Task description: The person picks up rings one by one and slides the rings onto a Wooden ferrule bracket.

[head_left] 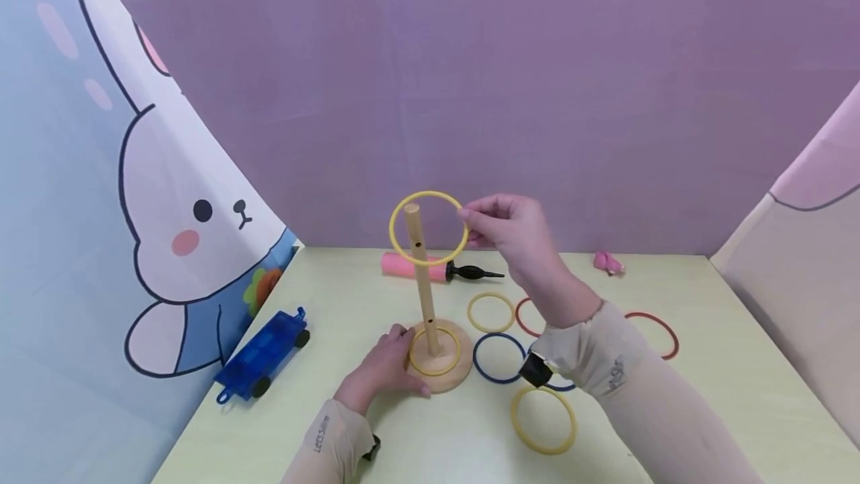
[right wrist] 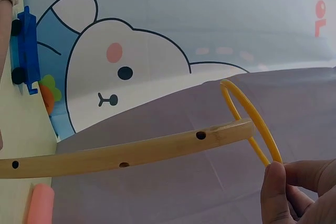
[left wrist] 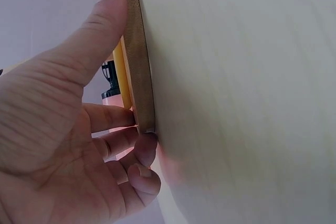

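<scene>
Right grip [head_left: 516,231] on part-hidden ring [head_left: 430,193]

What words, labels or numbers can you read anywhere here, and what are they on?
"COOL": pink letters on the light blue backdrop, the first letter cut by the picture's edge.
"Lets": left sleeve; the word after it is too blurred.
Right sleeve: lettering too blurred to read.
No readable numbers.
</scene>
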Demonstrator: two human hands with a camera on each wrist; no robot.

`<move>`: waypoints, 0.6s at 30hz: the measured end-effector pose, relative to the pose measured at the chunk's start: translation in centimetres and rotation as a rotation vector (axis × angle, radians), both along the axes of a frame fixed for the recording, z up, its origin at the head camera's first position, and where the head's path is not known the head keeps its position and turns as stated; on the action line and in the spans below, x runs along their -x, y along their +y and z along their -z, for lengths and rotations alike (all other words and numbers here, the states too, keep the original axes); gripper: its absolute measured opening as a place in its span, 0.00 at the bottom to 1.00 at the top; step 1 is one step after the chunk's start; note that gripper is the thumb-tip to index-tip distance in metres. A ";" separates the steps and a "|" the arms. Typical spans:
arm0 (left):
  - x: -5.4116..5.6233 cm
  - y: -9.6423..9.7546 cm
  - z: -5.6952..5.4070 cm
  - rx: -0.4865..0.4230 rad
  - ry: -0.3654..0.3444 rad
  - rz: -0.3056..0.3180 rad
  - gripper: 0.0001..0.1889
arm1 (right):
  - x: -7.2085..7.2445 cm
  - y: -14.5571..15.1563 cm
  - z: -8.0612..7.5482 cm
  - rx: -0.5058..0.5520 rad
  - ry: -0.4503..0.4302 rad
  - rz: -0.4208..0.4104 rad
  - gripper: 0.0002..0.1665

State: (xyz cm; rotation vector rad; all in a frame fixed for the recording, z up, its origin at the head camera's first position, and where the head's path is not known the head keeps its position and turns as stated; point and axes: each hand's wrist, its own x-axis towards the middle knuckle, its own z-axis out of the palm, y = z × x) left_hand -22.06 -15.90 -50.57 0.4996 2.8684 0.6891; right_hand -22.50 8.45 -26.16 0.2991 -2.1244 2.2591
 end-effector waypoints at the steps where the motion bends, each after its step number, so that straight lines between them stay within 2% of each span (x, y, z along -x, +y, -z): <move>1: 0.0 0.0 0.0 0.000 0.000 0.000 0.62 | 0.1 0.0 0.2 -0.001 -0.004 0.001 0.13; 12: 0.1 0.2 0.1 0.005 -0.001 -0.003 0.62 | 0.5 0.1 2.5 -0.071 -0.074 0.003 0.12; 18: 0.1 0.2 -0.1 0.015 0.010 0.002 0.62 | 0.8 0.3 4.0 -0.077 -0.107 0.003 0.11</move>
